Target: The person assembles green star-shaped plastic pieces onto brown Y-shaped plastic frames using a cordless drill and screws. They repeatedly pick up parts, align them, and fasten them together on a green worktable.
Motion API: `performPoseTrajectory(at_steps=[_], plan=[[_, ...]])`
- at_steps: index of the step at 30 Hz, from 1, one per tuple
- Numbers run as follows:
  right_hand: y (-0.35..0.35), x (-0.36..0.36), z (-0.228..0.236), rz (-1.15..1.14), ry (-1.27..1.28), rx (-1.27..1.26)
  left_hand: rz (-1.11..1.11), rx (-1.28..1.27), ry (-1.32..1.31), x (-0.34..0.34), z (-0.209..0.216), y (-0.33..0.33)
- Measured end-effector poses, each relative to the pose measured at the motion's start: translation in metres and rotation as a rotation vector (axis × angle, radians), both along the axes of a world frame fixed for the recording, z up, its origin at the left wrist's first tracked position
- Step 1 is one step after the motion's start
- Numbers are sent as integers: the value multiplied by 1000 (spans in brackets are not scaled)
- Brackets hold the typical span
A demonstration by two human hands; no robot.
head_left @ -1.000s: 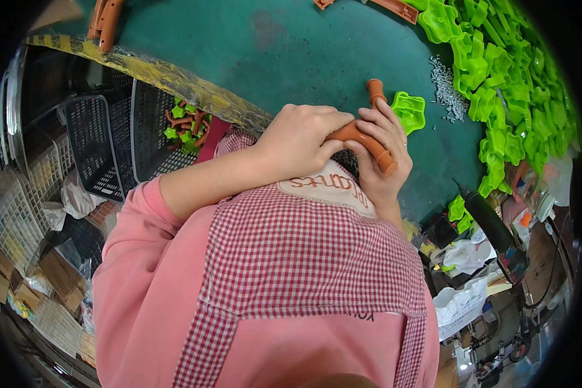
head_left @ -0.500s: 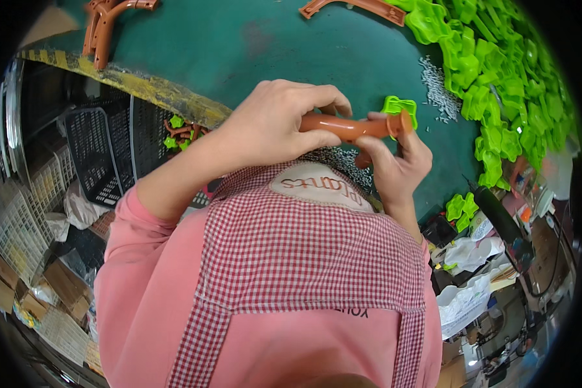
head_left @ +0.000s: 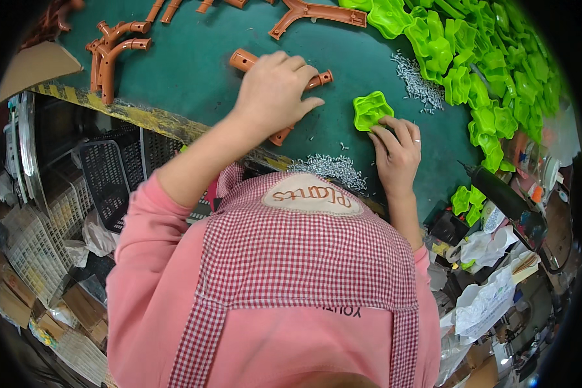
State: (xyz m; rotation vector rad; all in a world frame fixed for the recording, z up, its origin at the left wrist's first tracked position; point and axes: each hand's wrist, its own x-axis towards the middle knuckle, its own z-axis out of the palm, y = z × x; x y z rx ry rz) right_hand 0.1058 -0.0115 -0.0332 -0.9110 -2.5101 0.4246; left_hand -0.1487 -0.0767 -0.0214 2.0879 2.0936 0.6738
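A brown plastic branch piece [head_left: 244, 59] lies on the green table top, its several ends sticking out from under my left hand [head_left: 275, 94]. That hand is spread over the piece with the thumb apart, and its palm hides the middle of the branch. To the right, my right hand [head_left: 398, 154] pinches the near edge of a bright green star-shaped plastic cup [head_left: 370, 110] between thumb and fingers. The cup's hollow side faces up.
Small silvery screws lie in a near pile [head_left: 333, 171] and a far pile [head_left: 418, 83]. Green plastic parts [head_left: 478, 77] heap up at right. More brown branches [head_left: 113, 52] lie at far left and along the back. A dark power tool [head_left: 507, 200] is at right; black crates [head_left: 103, 171] stand lower left.
The brown piece, held between both hands before, now lies on the table under my left hand. My right hand has moved onto the green cup. The view has shifted, showing more of the table.
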Motion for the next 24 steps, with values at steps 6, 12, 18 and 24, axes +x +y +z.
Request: performPoseTrajectory(at_steps=[6,12,18,24], plan=[[13,-2,4,144,-49,25,-138,218,-137,23,-7,3],[31,-3,11,279,-25,-2,-283,204,-84,28,-17,15],[36,1,9,332,-5,-73,-323,170,-64,27,-16,15],[55,2,26,313,175,-34,-266,182,-54,31,-21,6]])
